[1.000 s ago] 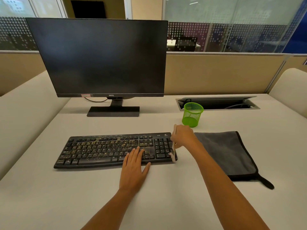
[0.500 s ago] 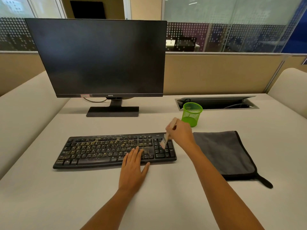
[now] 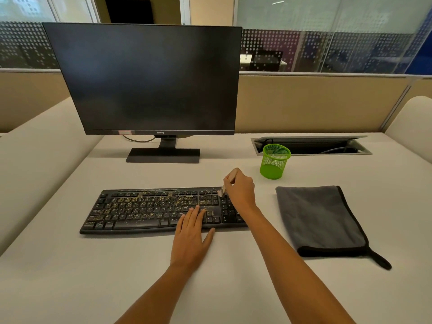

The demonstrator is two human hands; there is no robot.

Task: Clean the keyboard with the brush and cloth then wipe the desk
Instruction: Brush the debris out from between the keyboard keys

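Head view is showing you early on: bench (image 3: 70, 277) apparently unwiped, keyboard (image 3: 140, 211) lying mid-bench carrying crumbs (image 3: 152, 202), cloth (image 3: 320, 218) lying unused at its right. Your left grip (image 3: 190, 237) is steadying the keyboard, spread flat; your right grip (image 3: 240, 190) is pinching the brush (image 3: 230, 177) at the number pad's top.

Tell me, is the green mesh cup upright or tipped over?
Upright: the green mesh cup stands on its base on the desk, open rim facing up.
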